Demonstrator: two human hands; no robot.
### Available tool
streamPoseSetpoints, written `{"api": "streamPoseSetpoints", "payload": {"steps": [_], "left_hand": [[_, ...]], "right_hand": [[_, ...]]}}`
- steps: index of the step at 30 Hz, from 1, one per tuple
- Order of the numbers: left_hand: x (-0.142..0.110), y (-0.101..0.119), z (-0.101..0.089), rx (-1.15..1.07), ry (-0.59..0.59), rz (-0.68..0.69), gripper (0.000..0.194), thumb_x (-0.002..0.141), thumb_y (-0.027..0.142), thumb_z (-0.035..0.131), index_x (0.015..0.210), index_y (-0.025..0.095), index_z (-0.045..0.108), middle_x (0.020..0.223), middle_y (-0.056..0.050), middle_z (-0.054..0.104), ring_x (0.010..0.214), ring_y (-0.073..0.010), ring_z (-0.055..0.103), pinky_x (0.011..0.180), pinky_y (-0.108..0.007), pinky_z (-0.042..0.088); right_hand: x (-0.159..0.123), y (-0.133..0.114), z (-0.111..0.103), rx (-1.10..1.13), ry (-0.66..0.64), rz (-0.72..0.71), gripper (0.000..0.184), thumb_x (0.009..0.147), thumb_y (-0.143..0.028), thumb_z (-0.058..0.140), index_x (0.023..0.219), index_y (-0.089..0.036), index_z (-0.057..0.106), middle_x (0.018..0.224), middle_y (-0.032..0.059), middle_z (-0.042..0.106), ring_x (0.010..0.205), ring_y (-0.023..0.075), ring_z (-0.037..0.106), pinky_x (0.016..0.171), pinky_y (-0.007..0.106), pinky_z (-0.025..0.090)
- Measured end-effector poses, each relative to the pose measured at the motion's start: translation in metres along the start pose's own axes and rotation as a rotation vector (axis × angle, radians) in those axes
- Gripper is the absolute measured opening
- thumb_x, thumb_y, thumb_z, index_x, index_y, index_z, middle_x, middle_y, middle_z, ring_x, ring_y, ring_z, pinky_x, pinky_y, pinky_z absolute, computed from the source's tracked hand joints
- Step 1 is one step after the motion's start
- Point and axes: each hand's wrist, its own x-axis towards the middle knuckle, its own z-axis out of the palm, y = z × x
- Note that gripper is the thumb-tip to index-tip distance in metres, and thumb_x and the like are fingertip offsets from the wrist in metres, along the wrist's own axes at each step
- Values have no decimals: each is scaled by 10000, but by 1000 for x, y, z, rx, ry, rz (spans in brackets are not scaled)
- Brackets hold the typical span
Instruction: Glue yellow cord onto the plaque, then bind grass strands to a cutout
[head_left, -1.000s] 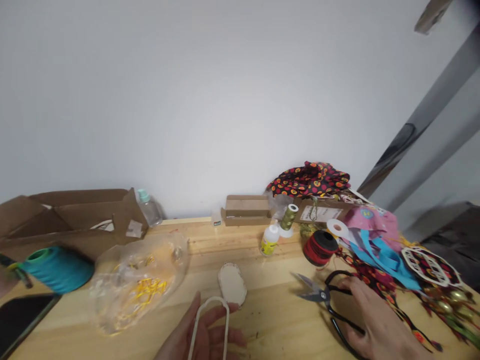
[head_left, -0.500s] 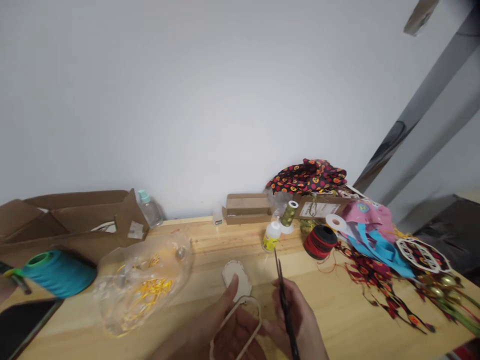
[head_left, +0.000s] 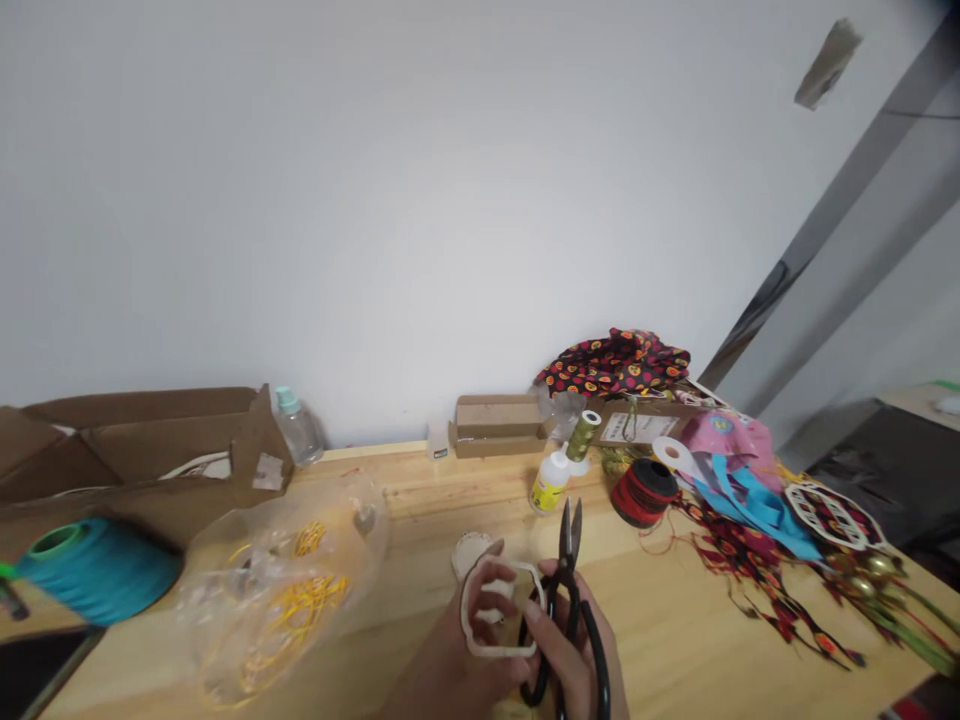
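My left hand point(head_left: 461, 655) is curled around a cream, rounded frame point(head_left: 501, 652), with some fingers passing through its opening. My right hand point(head_left: 574, 650) grips black-handled scissors point(head_left: 568, 560), blades pointing away from me and slightly apart. The right thumb lies against the frame's right side. Just beyond the left fingers, a flat cream piece with a scalloped edge point(head_left: 466, 550) rests on the wooden table, partly hidden by the hand and frame.
A glue bottle point(head_left: 550, 482), a green thread spool point(head_left: 583, 436) and a red cord spool point(head_left: 643, 492) stand ahead. Blue ribbon point(head_left: 765, 510) and patterned scraps lie right. Leftward are a plastic bag of yellow cord point(head_left: 300, 590), a teal thread cone point(head_left: 101, 570) and a cardboard box point(head_left: 255, 440).
The frame has tilted upright and moved right, with the left fingers now through it. The scissors have turned, showing both handles and parted blades. The view has shifted slightly.
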Motion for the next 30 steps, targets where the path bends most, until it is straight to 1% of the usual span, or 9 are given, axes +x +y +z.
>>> {"api": "streamPoseSetpoints", "payload": {"steps": [4,8,10,13,16,19,21,27,30], "left_hand": [[2,-8,-6,321,-186,236,543,570,180,729,1085,252,573,1173,-71,541,1124,-289,415,940,-368,293],[5,-8,-12,196,-270,197,509,632,317,685,1117,248,545,1108,-95,572,1045,-274,481,917,-380,324],[8,-9,-14,40,-258,138,457,686,380,621,1115,239,551,1019,-96,601,953,-249,531,891,-382,343],[12,-9,-15,-156,-230,51,369,759,374,534,1110,261,554,893,-68,612,838,-195,558,861,-375,361],[9,-6,-10,-216,-196,-4,474,782,332,504,1242,294,395,800,-41,601,792,-169,555,816,-349,384],[4,-5,-2,-220,-177,-2,610,795,376,462,1330,271,188,731,-27,588,688,-157,550,715,-320,415],[4,-6,1,-179,-175,19,673,782,404,469,1341,249,127,707,-18,584,598,-146,539,634,-297,421],[16,-16,3,13,-65,2,923,574,524,631,1315,197,188,599,38,560,352,-103,457,418,-258,387],[18,-21,5,73,-30,-62,926,552,592,595,1297,172,238,508,44,543,341,-121,468,380,-238,351]], "right_hand": [[-7,10,9,11,0,-28,467,605,-449,669,955,-201,487,609,-33,512,465,102,486,408,198,387],[-6,11,4,-101,-87,-91,384,688,-454,589,954,-187,512,510,-58,462,377,78,419,367,182,356],[-2,7,-6,-210,-132,-192,353,695,-435,583,936,-183,528,520,-48,485,410,93,458,393,186,390],[1,-7,-26,-454,-237,-372,340,652,-299,633,959,-184,542,758,30,590,691,162,577,607,228,479],[-2,-22,-43,-746,-291,-490,422,626,-175,610,1037,-203,517,928,62,560,876,201,542,755,283,453],[-6,-32,-53,-975,-297,-553,440,598,-163,607,1025,-212,511,891,50,521,858,210,513,751,311,438],[-7,-35,-54,-1088,-316,-555,381,595,-183,622,964,-211,529,862,43,503,837,211,499,732,316,431],[-3,-27,-53,-1247,-247,-600,301,607,-236,657,891,-212,562,805,36,495,775,204,488,670,312,415],[1,-21,-57,-1265,-184,-631,319,623,-266,659,926,-224,568,791,30,491,749,195,495,653,306,416]]}}
